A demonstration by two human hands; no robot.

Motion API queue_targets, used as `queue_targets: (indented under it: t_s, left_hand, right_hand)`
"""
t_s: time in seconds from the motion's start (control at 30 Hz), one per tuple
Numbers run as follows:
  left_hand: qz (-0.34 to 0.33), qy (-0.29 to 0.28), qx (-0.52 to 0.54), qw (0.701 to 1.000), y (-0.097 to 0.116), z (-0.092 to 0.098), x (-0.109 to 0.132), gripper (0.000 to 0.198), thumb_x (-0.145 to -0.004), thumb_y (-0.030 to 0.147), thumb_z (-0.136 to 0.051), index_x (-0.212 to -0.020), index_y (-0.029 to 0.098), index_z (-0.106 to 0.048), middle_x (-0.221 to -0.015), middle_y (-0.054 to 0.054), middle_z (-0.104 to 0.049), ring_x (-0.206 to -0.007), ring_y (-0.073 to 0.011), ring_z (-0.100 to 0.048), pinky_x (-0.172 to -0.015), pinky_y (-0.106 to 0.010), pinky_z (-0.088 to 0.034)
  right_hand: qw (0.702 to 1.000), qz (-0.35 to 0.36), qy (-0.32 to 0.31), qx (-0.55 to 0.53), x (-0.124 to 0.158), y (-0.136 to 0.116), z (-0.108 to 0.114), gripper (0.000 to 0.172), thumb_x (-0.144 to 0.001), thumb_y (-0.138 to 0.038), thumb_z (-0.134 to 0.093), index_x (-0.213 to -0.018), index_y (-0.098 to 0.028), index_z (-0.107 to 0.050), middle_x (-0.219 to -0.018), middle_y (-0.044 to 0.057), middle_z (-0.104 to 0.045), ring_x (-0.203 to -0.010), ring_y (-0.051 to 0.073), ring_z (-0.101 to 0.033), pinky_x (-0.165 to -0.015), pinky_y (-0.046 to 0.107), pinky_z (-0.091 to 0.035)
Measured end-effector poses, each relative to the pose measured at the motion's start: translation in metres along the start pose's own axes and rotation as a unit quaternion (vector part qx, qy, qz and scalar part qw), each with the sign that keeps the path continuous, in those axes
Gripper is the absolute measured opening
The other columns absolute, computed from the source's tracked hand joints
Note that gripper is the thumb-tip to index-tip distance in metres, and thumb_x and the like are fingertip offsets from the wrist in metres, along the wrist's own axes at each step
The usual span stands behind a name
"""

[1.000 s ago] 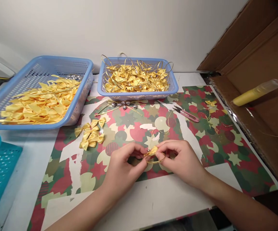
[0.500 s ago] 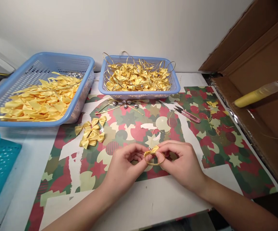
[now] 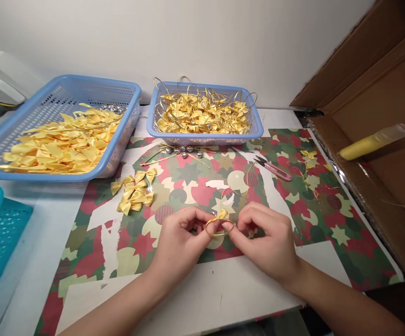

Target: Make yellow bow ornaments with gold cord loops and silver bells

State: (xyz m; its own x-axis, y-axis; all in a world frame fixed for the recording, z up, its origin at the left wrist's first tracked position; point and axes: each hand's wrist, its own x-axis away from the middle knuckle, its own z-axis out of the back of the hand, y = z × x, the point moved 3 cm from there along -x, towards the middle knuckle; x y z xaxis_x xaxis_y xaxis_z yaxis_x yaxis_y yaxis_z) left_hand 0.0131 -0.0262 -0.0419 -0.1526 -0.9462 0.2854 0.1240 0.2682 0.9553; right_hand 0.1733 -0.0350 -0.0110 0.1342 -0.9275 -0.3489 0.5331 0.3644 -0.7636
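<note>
Pinched between the thumb and fingers of my left hand (image 3: 184, 238) is a yellow ribbon bow (image 3: 222, 213) with a loop of gold cord (image 3: 219, 234). A small silver bell (image 3: 213, 213) shows at the bow's far side, close to the left fingertips. My right hand (image 3: 267, 233) is just to the right; its thumb tip touches the loop, while the curled forefinger stands apart from the thumb. Several loose yellow bows (image 3: 135, 193) lie on the patterned paper to the left. Beyond the hands are silver bells (image 3: 184, 151) on gold cords.
A blue basket (image 3: 205, 139) at the back holds bows with cord loops. Another blue basket (image 3: 99, 172) at left holds bows, cords and bells. Pink thread snips (image 3: 274, 170) lie at right, before a cardboard box (image 3: 370, 93) with a yellow tube (image 3: 375, 141). A teal basket (image 3: 6, 247) stands nearest left.
My right forefinger has come off the bow's right end and curled back, leaving the thumb at the loop. The bow and loop have shifted slightly left and now tilt.
</note>
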Motion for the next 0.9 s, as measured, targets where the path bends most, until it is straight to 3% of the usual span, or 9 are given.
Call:
queue_targets:
  t_s: [0.07,0.13,0.23,0.37,0.47,0.57,0.7,0.9]
  left_hand:
    - [-0.005,0.003,0.005,1.0,0.001,0.0,0.0,0.017,-0.076,0.034,-0.072,-0.074,0.017,-0.07,-0.072,-0.006,-0.073,-0.06,-0.0159,-0.063,-0.054,-0.026,-0.052]
    - [-0.015,0.009,-0.01,1.0,0.002,0.0,0.001,0.015,-0.076,0.031,-0.07,-0.072,0.017,-0.07,-0.069,-0.005,-0.071,-0.057,-0.0143,-0.06,-0.052,-0.025,-0.05]
    - [-0.051,0.02,-0.062,0.997,0.005,0.0,0.002,0.012,-0.078,0.025,-0.065,-0.07,0.016,-0.068,-0.062,-0.002,-0.066,-0.051,-0.0107,-0.053,-0.046,-0.022,-0.044]
    - [-0.126,0.025,-0.125,0.984,0.009,-0.002,0.005,0.011,-0.078,0.017,-0.06,-0.068,0.016,-0.064,-0.062,-0.001,-0.064,-0.05,-0.009,-0.051,-0.045,-0.02,-0.042]
    - [-0.177,0.032,-0.159,0.971,0.01,-0.003,0.008,0.011,-0.077,0.012,-0.058,-0.068,0.016,-0.063,-0.061,0.0,-0.062,-0.052,-0.0089,-0.052,-0.047,-0.019,-0.042]
    - [-0.22,0.04,-0.186,0.957,0.009,-0.004,0.01,0.012,-0.078,0.01,-0.057,-0.07,0.017,-0.062,-0.062,0.0,-0.062,-0.053,-0.009,-0.053,-0.047,-0.019,-0.043]
    - [-0.254,0.043,-0.216,0.942,0.008,-0.005,0.013,0.014,-0.078,0.008,-0.054,-0.071,0.018,-0.061,-0.063,0.0,-0.061,-0.055,-0.0101,-0.054,-0.047,-0.019,-0.042]
    - [-0.263,0.045,-0.236,0.934,0.008,-0.005,0.013,0.014,-0.076,0.006,-0.054,-0.071,0.018,-0.06,-0.061,0.001,-0.058,-0.056,-0.0109,-0.053,-0.049,-0.02,-0.041]
  right_hand:
    - [0.998,0.065,-0.02,0.018,0.003,-0.007,-0.002,0.019,-0.082,-0.013,-0.064,-0.065,-0.018,-0.059,-0.057,0.0,-0.057,-0.05,0.009,-0.049,-0.047,0.023,-0.039]
    - [0.992,0.103,-0.04,0.062,0.007,-0.01,-0.005,0.01,-0.087,-0.013,-0.059,-0.085,-0.017,-0.068,-0.063,0.002,-0.063,-0.055,0.012,-0.054,-0.051,0.025,-0.041]
    - [0.984,0.094,-0.02,0.149,0.008,-0.007,-0.006,0.019,-0.09,-0.011,-0.052,-0.1,-0.016,-0.068,-0.064,0.002,-0.064,-0.054,0.012,-0.053,-0.053,0.027,-0.039]
    - [0.976,0.089,-0.006,0.199,0.005,-0.004,-0.006,0.016,-0.089,-0.014,-0.054,-0.093,-0.015,-0.069,-0.055,-0.001,-0.058,-0.049,0.01,-0.047,-0.054,0.028,-0.034]
    - [0.977,0.074,-0.014,0.202,0.003,-0.003,-0.005,0.016,-0.087,-0.016,-0.056,-0.074,-0.015,-0.065,-0.051,-0.003,-0.053,-0.047,0.009,-0.043,-0.055,0.028,-0.032]
    - [0.984,0.021,-0.05,0.17,0.001,0.0,-0.006,0.022,-0.084,-0.017,-0.056,-0.062,-0.016,-0.058,-0.049,-0.004,-0.049,-0.047,0.008,-0.041,-0.055,0.027,-0.033]
    - [0.989,-0.096,-0.1,0.045,-0.002,0.006,-0.009,0.015,-0.082,-0.016,-0.056,-0.07,-0.017,-0.064,-0.06,-0.002,-0.056,-0.051,0.009,-0.045,-0.049,0.022,-0.036]
    - [0.975,-0.166,-0.093,-0.111,-0.004,0.011,-0.011,0.015,-0.085,-0.02,-0.057,-0.071,-0.018,-0.061,-0.081,0.003,-0.058,-0.066,0.011,-0.052,-0.051,0.021,-0.04]
